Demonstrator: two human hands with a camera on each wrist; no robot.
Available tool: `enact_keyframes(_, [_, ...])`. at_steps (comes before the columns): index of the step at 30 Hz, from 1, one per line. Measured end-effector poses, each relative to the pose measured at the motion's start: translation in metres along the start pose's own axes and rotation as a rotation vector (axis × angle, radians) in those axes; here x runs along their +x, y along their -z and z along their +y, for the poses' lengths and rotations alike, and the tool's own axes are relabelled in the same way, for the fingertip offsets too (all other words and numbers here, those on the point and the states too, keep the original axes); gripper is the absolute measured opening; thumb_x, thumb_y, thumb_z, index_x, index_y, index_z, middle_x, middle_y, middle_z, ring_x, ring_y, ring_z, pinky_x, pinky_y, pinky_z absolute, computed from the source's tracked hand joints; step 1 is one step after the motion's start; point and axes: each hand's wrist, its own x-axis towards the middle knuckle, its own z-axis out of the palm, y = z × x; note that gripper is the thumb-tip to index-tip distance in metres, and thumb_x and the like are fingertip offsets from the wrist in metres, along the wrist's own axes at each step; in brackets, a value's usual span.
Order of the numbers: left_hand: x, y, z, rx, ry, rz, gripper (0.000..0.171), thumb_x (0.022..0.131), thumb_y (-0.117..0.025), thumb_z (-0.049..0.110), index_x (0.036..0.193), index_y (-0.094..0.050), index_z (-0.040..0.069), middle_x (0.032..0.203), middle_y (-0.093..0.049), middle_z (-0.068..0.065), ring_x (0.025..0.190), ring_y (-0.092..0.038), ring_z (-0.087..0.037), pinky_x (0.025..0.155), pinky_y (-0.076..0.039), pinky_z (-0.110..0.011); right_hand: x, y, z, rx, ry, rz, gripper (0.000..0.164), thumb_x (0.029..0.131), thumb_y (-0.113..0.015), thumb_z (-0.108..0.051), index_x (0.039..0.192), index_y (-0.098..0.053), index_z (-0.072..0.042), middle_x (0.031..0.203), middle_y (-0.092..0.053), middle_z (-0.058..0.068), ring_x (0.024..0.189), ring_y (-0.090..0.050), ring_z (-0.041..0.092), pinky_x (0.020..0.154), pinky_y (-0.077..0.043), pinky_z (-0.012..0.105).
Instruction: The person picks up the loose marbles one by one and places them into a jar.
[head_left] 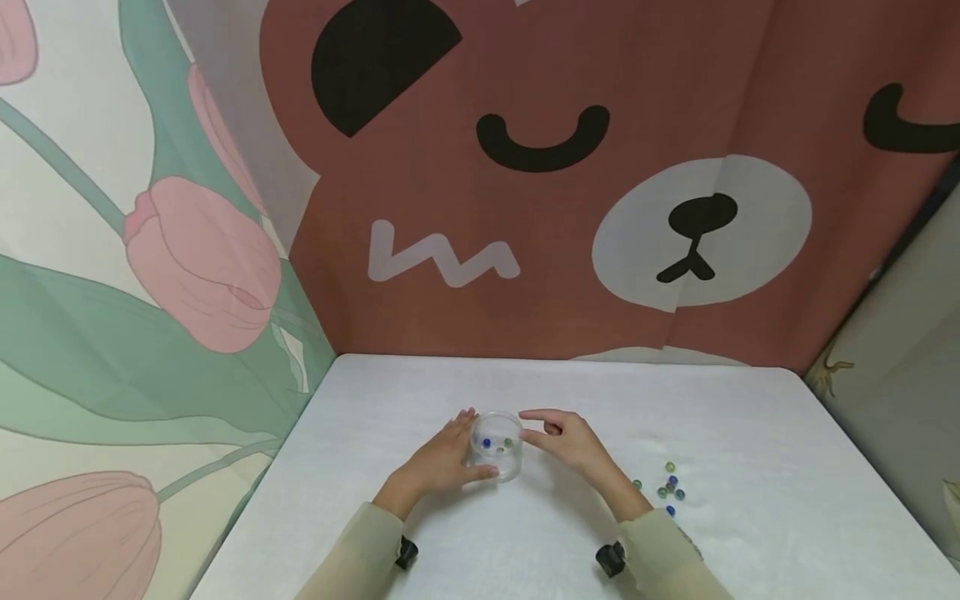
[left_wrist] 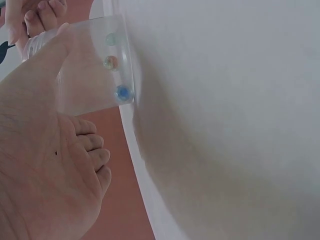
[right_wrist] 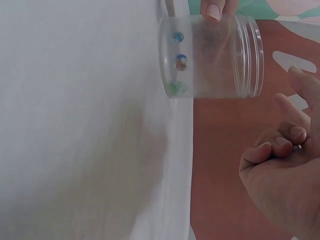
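Observation:
A clear plastic jar (head_left: 510,468) with a threaded mouth stands upright on the white table, its lid off. Three marbles lie on its bottom: a blue one (right_wrist: 178,37), a multicoloured one (right_wrist: 181,62) and a green one (right_wrist: 174,88). My left hand (head_left: 442,458) holds the jar from the left, thumb across the near side and fingers round the far side. By the rim on the right is my right hand (head_left: 573,442); its thumb and index finger stretch toward the mouth with a gap between them, the other fingers curled. Nothing shows in that hand.
Several loose glass marbles (head_left: 671,486) lie on the table (head_left: 765,450) beyond my right forearm, one partly behind it. Black wrist cameras (head_left: 406,552) sit under both sleeves. A brown bear-print curtain (head_left: 450,325) hangs behind the table; a tulip-print one (head_left: 202,267) hangs at left.

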Motion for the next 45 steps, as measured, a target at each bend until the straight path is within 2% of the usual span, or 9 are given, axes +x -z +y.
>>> enact_keyframes(9, [0.000,-0.002,0.000,0.003,0.025,-0.010,0.106,0.088,-0.062,0.070,0.160,-0.024,0.003,0.169,-0.019,-0.011,0.156,-0.017,-0.028,0.126,-0.021,-0.047,-0.014,0.021,0.008,-0.038,-0.018,0.030,0.040,0.087,-0.081,-0.036,0.121,-0.075,-0.017,0.063,-0.035,-0.004,0.058,-0.031,0.010,0.050,-0.028,0.022])
enact_keyframes(25, [-0.002,-0.001,0.004,0.022,0.009,-0.005,0.107,0.088,-0.062,0.070,0.160,-0.024,0.001,0.168,-0.020,-0.014,0.156,-0.017,-0.028,0.127,-0.019,-0.043,-0.039,0.058,0.022,-0.072,-0.044,0.060,0.045,0.088,-0.080,-0.037,0.126,-0.071,-0.015,0.065,-0.034,-0.003,0.058,-0.030,0.009,0.050,-0.029,0.022])
enact_keyframes(31, [-0.002,-0.001,0.003,0.019,0.007,-0.001,0.109,0.087,-0.061,0.073,0.160,-0.024,0.000,0.168,-0.020,-0.014,0.156,-0.018,-0.028,0.127,-0.020,-0.044,-0.049,0.071,0.029,-0.079,-0.079,0.063,0.051,0.087,-0.079,-0.044,0.130,-0.069,-0.017,0.066,-0.034,-0.003,0.054,-0.028,0.009,0.045,-0.027,0.021])
enact_keyframes(39, [0.000,-0.004,0.000,0.030,-0.014,0.007,0.109,0.087,-0.059,0.074,0.159,-0.024,0.000,0.168,-0.020,-0.014,0.156,-0.017,-0.028,0.127,-0.019,-0.042,-0.059,0.088,0.040,-0.121,-0.074,0.084,0.051,0.090,-0.077,-0.042,0.131,-0.068,-0.013,0.066,-0.035,-0.003,0.057,-0.031,0.009,0.048,-0.031,0.023])
enact_keyframes(45, [-0.001,-0.003,0.001,0.019,-0.023,0.014,0.109,0.087,-0.061,0.072,0.159,-0.024,-0.001,0.167,-0.020,-0.016,0.155,-0.018,-0.029,0.127,-0.020,-0.044,-0.067,0.099,0.048,-0.077,-0.111,0.080,0.051,0.092,-0.075,-0.039,0.134,-0.065,-0.012,0.066,-0.035,-0.003,0.056,-0.031,0.009,0.047,-0.031,0.025])
